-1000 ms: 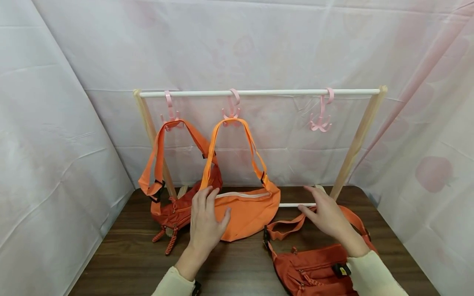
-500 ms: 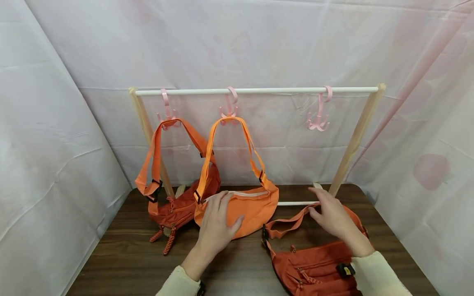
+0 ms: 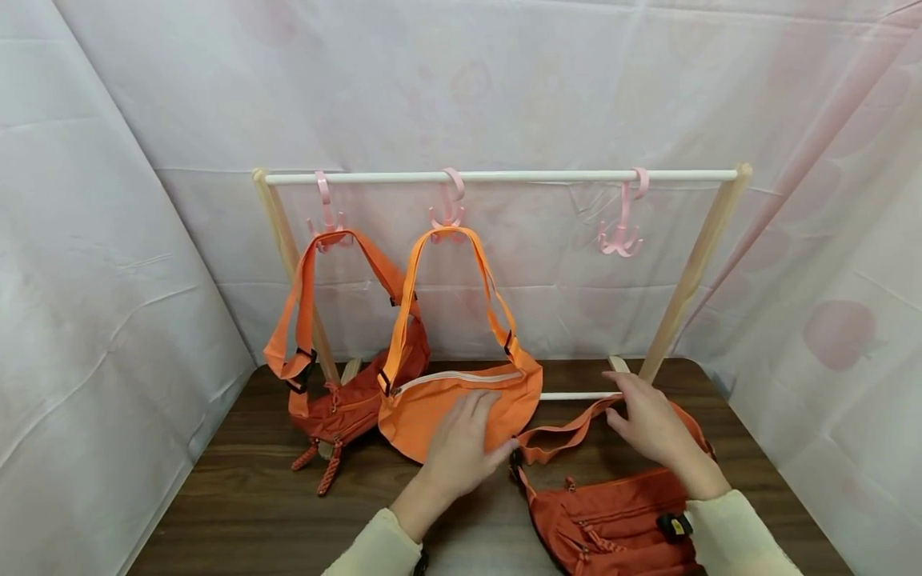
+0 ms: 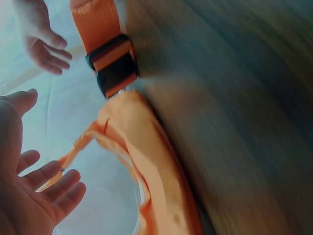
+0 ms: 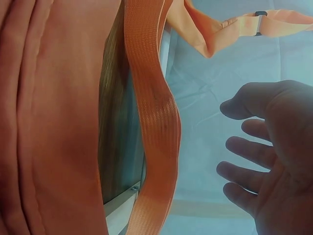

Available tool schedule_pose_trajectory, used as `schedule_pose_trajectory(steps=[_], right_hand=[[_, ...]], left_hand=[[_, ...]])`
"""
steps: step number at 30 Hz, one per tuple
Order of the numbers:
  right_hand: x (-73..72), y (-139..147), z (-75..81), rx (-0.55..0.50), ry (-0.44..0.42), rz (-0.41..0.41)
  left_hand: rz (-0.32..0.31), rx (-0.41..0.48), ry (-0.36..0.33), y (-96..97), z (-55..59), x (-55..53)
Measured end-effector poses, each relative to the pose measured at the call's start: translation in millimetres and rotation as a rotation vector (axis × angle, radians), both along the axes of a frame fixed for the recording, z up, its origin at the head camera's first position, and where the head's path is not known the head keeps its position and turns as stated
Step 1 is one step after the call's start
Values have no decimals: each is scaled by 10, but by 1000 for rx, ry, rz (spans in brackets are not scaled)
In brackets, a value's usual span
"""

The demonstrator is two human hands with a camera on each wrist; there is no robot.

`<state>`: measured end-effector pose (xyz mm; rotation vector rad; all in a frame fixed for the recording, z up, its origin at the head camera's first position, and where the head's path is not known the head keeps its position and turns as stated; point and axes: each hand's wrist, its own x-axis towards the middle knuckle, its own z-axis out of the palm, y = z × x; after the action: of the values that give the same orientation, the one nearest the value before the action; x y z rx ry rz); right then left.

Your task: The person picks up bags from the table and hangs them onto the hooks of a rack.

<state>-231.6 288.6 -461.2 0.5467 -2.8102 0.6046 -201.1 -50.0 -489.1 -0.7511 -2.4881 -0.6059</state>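
Observation:
My left hand (image 3: 461,448) is over the front of a bright orange waist bag (image 3: 406,420), fingers spread and holding nothing. The left wrist view shows its palm and relaxed fingers (image 4: 63,188) beside the orange bag (image 4: 151,161). That bag's strap loops up over the middle pink hook (image 3: 448,212). My right hand (image 3: 651,424) hovers over the strap (image 3: 558,444) of a rust-red waist bag (image 3: 605,512) lying on the table. In the right wrist view the right hand (image 5: 279,156) is apart from the orange-red strap (image 5: 156,112), its fingers loosely bent around nothing.
A second rust-red bag (image 3: 353,408) hangs by its strap from the left pink hook (image 3: 326,204). The right pink hook (image 3: 621,224) carries nothing. All hooks sit on the white rail (image 3: 533,177) of a wooden-legged rack standing on the dark wooden table (image 3: 238,496). Pale curtains surround it.
My left hand has moved right and down across the bright orange bag, away from its left end, toward the right-hand bag's buckle. The right hand stays nearly in place.

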Motion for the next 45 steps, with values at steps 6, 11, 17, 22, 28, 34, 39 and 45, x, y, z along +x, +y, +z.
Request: schedule_pose_trajectory(steps=[6, 11, 17, 22, 28, 34, 39, 45], right_hand=[[10, 37, -10, 19, 7, -1], [17, 56, -6, 26, 20, 4], [5, 61, -4, 42, 24, 16], [-34, 78, -32, 69, 30, 28], [-100, 111, -82, 102, 42, 27], [-156, 121, -122, 145, 34, 25], [-250, 142, -194, 191, 12, 41], [-297, 129, -293, 223, -34, 70]], left_hand=[[-43, -80, -106, 225, -36, -31], [-57, -154, -191, 399, -66, -73], [-50, -234, -260, 569, -111, -119], [-33, -282, -308, 654, -133, -141], [-12, -297, -330, 699, -159, -176], [-26, -288, -361, 704, -167, -191], [-27, -299, -386, 699, -187, -182], [-43, -318, -407, 657, -200, -126]])
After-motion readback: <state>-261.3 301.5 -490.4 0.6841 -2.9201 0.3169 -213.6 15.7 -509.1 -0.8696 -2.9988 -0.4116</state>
